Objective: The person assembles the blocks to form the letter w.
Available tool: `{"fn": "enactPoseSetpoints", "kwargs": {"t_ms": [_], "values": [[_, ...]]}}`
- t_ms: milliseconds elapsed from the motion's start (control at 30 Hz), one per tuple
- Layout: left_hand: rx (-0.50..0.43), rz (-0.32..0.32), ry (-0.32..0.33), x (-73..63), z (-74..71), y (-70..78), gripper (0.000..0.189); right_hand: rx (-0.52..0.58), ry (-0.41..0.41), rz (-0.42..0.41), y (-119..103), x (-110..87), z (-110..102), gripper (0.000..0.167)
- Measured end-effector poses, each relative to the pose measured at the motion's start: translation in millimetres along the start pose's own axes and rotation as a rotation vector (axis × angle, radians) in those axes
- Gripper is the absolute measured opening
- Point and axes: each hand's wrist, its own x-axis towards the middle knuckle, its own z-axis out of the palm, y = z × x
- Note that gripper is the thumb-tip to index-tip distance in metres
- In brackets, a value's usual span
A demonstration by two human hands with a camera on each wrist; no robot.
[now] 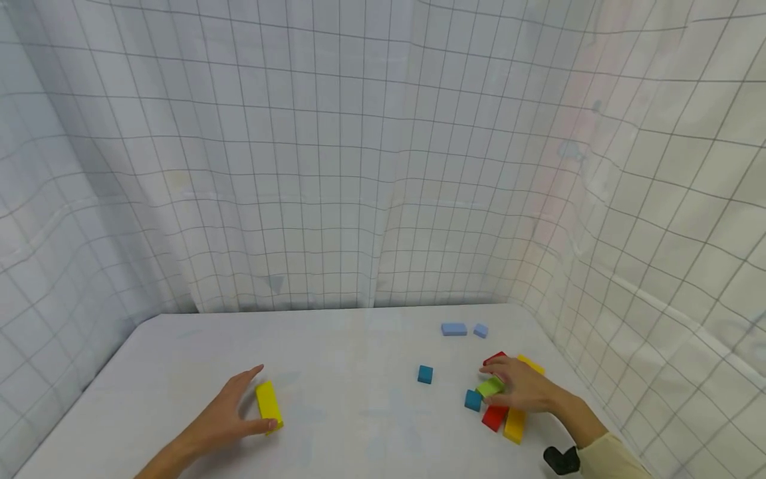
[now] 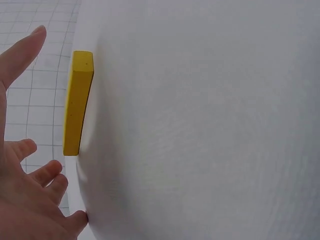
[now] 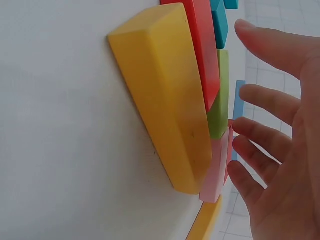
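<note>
My left hand [image 1: 221,416] is at the left of the table, thumb and fingers spread apart around a yellow block [image 1: 267,401]. In the left wrist view that yellow block [image 2: 78,105] lies beyond the fingers, with a gap to the thumb. Over a group of coloured blocks at the right hovers my right hand [image 1: 519,386], fingers loosely bent and apart. Nearest to it is a green block [image 1: 490,386]. A dark yellow block [image 3: 165,100], a red block [image 3: 202,50] and a pink block [image 3: 214,175] lie beside it. Nothing is gripped in the right wrist view.
A teal cube [image 1: 473,400] touches the group's left side, and another teal cube [image 1: 425,374] lies farther left. Behind are a light blue block [image 1: 453,329] and a small light blue cube [image 1: 481,330]. Checked curtains [image 1: 335,166] surround the white table [image 1: 347,426].
</note>
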Motion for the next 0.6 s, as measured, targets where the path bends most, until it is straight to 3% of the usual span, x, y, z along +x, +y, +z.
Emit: {"fn": "enactPoseSetpoints", "kwargs": {"t_ms": [233,600], "values": [[-0.009,-0.033,-0.067,3.0,4.3,-3.2,0.108,-0.007,-0.023,-0.002,-1.4,0.9,1.3,0.043],[0.048,-0.017,-0.072,6.8,7.0,-2.6,0.106,-0.031,-0.078,-0.121,-1.6,10.1,-8.1,0.022]]}}
